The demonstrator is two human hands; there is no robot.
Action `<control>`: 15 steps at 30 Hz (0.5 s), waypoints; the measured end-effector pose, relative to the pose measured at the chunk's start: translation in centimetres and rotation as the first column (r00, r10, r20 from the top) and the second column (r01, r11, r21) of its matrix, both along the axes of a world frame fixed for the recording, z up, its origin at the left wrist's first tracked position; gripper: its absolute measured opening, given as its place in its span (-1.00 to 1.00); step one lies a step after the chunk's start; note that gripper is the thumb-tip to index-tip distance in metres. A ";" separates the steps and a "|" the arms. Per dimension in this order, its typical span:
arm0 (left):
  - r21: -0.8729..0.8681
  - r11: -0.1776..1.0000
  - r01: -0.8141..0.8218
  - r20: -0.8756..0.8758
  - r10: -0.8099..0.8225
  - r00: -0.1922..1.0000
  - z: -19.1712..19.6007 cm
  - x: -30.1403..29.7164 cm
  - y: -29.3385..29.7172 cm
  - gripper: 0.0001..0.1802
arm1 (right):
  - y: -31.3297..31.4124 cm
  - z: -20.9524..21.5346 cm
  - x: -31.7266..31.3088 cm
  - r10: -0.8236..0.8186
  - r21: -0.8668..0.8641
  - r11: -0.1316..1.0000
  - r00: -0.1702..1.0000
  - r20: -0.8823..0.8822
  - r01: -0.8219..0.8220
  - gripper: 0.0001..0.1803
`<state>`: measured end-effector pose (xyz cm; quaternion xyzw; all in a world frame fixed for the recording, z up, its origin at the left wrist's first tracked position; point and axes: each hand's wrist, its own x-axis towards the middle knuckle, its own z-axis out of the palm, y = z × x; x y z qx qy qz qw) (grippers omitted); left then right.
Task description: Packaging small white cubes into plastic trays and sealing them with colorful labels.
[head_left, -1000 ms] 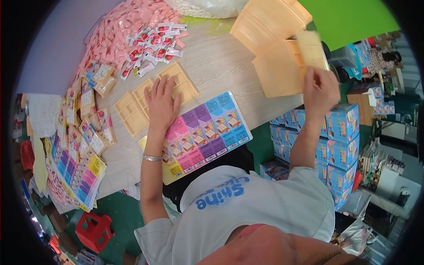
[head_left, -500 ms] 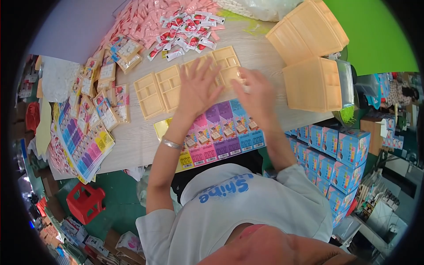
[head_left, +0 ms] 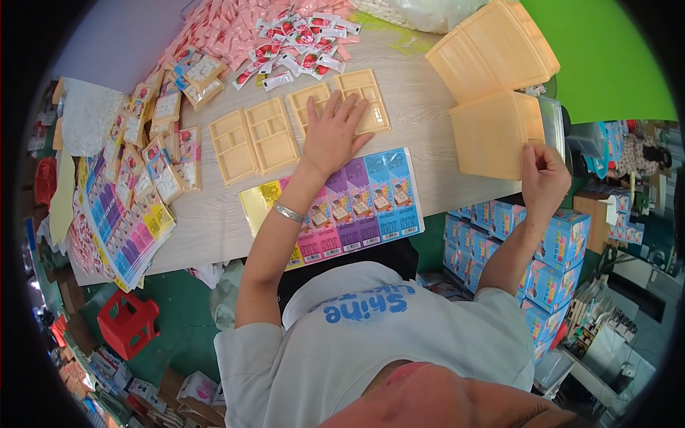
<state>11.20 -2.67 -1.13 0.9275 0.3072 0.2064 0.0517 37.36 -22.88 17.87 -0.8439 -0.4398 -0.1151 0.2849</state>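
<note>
Several shallow cream-yellow compartment trays lie in a row on the table, such as the far-left tray (head_left: 232,146) and the tray beside it (head_left: 272,135). My left hand (head_left: 332,137) rests spread over the two right-hand trays, its fingertips on the rightmost tray (head_left: 374,110). On the right, my right hand (head_left: 546,178) has its fingers pinched at the near right corner of a tall stack of the same trays (head_left: 489,139). Which tray edge lies between those fingers is hidden. Beneath my left forearm is a sheet of colourful printed labels (head_left: 360,203).
A second tray stack (head_left: 492,53) lies behind the first. Strawberry-print sachets (head_left: 307,43) and pink packets (head_left: 221,36) are heaped at the back. Filled packs (head_left: 163,171) and more label sheets (head_left: 135,221) crowd the left. Blue boxes (head_left: 560,242) stand below the table's right side.
My right hand has gone from the rightmost tray across to the tray stack on the right. My left hand has shifted slightly right and now lies lower over the trays.
</note>
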 end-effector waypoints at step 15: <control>-0.114 0.993 -0.015 -0.024 0.013 1.000 2.0 -0.6 0.7 -0.22 | 13.4 -14.6 -7.7 0.230 -0.285 0.929 0.972 -0.051 -0.235 -0.84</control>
